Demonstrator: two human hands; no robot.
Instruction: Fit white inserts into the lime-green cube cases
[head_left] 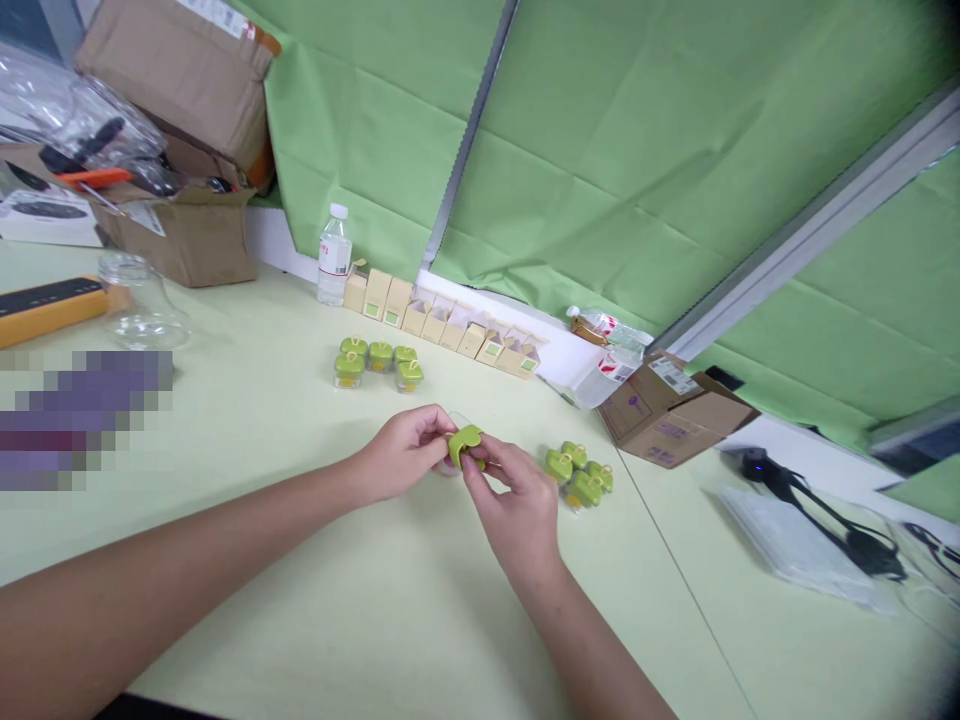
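Observation:
Over the middle of the pale table, both my hands meet on one small jar with a green lid (464, 445). My left hand (409, 450) wraps its clear body from the left. My right hand (510, 495) pinches the green lid from the right with thumb and fingers. Just right of my hands lies a cluster of several similar green-lidded jars (581, 473). Another group of several green-lidded jars (377, 362) stands further back on the left.
A row of small cream boxes (442, 320) lines the back wall beside a water bottle (334, 256). Open cardboard boxes (180, 225) sit at the far left, a smaller carton (671, 410) at right. A glass jar (139, 300) and black cables (817, 510) also lie about.

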